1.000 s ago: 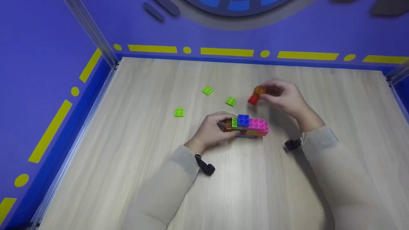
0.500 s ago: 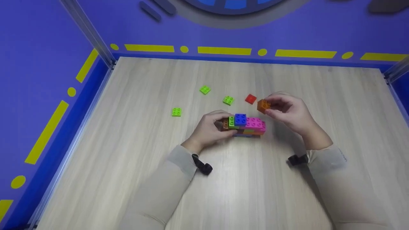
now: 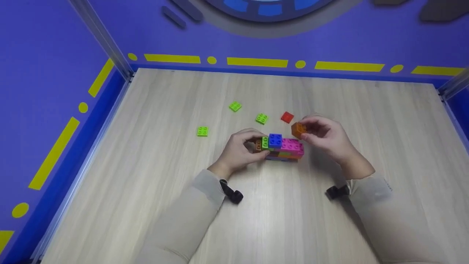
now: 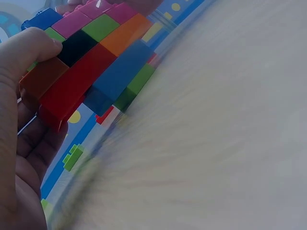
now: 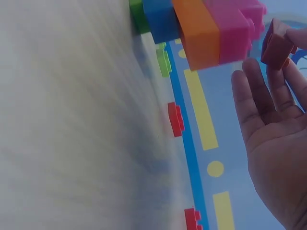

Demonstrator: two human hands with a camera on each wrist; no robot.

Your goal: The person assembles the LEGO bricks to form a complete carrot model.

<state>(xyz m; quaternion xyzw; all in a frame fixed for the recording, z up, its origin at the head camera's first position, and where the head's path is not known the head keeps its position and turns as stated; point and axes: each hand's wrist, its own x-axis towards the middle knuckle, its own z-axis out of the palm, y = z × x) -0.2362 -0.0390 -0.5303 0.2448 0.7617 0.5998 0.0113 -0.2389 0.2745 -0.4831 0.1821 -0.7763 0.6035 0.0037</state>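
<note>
In the head view my left hand (image 3: 243,149) grips the left end of a multi-layer build of toy building bricks (image 3: 291,145). Pink, green and blue bricks top it, and the left wrist view shows red, orange, brown and blue bricks (image 4: 122,69) in its lower layers. My right hand (image 3: 328,141) pinches a small brownish-orange brick (image 3: 299,130) just above and behind the build's right end, apart from it. In the right wrist view this brick (image 5: 277,45) sits between thumb and fingertips, while the other fingers extend.
Three flat lime-green bricks (image 3: 203,131) lie on the wooden table (image 3: 165,110), behind and left of the build. A flat red brick (image 3: 287,117) lies behind it. Another red brick (image 5: 192,219) shows in the right wrist view. Blue panels (image 3: 256,44) border the table.
My right hand has carried the brownish-orange brick from behind the red brick toward the build's right end. My left hand keeps its grip, and the build has hardly moved.
</note>
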